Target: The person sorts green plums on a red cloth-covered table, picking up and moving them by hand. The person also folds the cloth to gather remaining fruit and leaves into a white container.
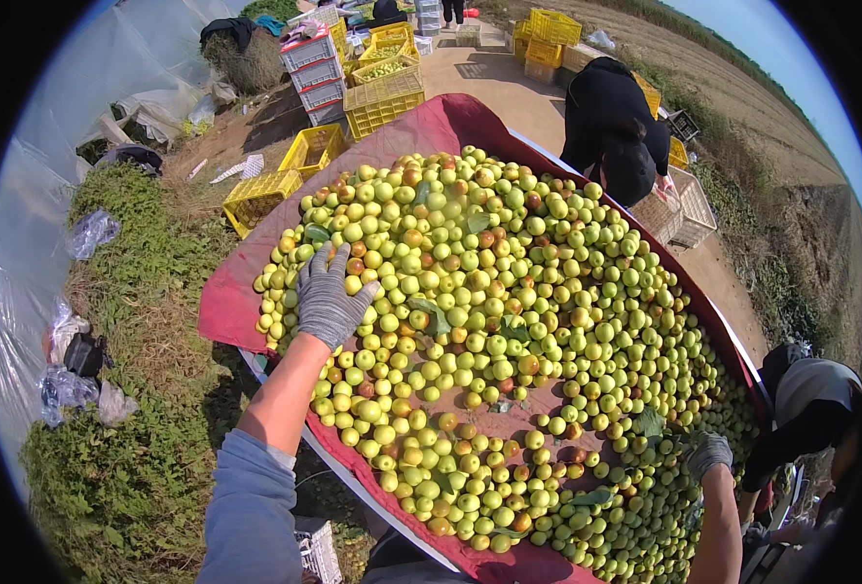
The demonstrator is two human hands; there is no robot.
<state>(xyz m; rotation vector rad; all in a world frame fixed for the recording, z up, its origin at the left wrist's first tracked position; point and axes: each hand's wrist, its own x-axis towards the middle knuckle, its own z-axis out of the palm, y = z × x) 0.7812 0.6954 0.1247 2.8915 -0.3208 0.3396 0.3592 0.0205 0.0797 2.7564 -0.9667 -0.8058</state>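
Observation:
A broad heap of yellow-green jujubes [467, 277], some with reddish-brown patches, covers a sorting table lined with red cloth [248, 299]. My left hand [332, 299], in a grey knit glove, lies palm down on the fruit at the heap's left edge, fingers apart. At the right side, my right hand [708, 454] wears a similar glove and touches the jujubes. Its fingers are bent and partly hidden, so whether it holds one is unclear. Green leaves [431, 315] are scattered among the fruit, and bare red cloth shows between the jujubes near the middle.
A person in black [613, 131] bends over pale plastic crates [690, 208] beyond the far right edge. Another person [814, 398] is at the right. Yellow crates [259, 197] and stacked grey crates [314, 77] stand at the far left. Plastic sheeting [29, 292] borders the weeds.

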